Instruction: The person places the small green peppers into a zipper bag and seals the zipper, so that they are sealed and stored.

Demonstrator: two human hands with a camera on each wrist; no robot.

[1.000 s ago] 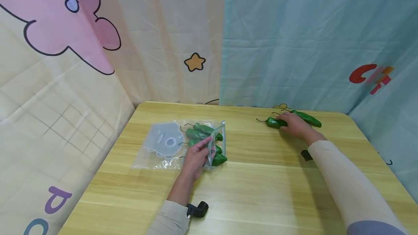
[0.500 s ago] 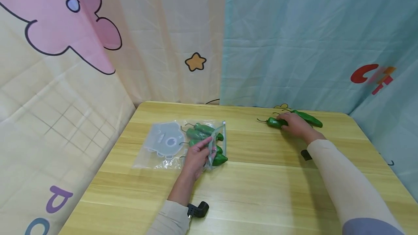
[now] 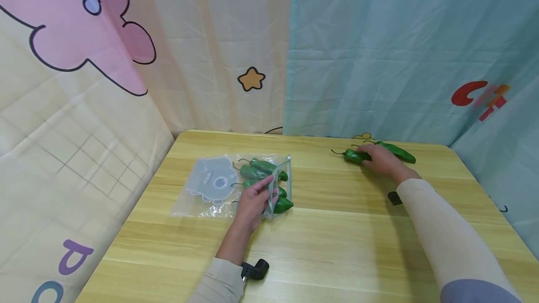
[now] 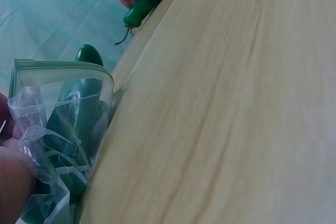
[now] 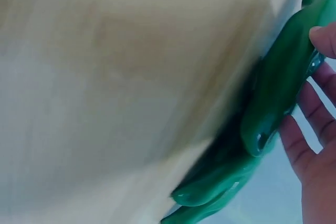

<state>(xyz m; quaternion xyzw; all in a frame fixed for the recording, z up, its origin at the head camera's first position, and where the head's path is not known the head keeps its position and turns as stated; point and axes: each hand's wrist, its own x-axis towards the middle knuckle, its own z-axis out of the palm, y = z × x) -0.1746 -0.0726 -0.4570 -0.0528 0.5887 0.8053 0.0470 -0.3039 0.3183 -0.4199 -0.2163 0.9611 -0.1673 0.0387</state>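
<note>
My left hand (image 3: pixel 254 205) holds the mouth edge of a clear zip bag (image 3: pixel 183 207) lying on the table. Several green chili peppers (image 3: pixel 252 172) are inside, stems toward the bag's closed end; their tips show by the open mouth in the head view. At the back right, my right hand (image 3: pixel 381 160) grips another green chili pepper (image 3: pixel 351 156). In the right wrist view, the thumb lies on one side of this pepper (image 5: pixel 283 72) and the fingers on the other. More loose green peppers (image 3: pixel 397 151) lie right beside it, partly hidden by the hand.
The wooden table (image 3: pixel 328 242) reaches back to printed curtains (image 3: pixel 362 60). A whitish printed figure (image 3: pixel 214 179) shows on the bag's left part. A black wrist device (image 3: pixel 256 270) sits at the left cuff, and another black piece (image 3: pixel 394 198) at the right wrist.
</note>
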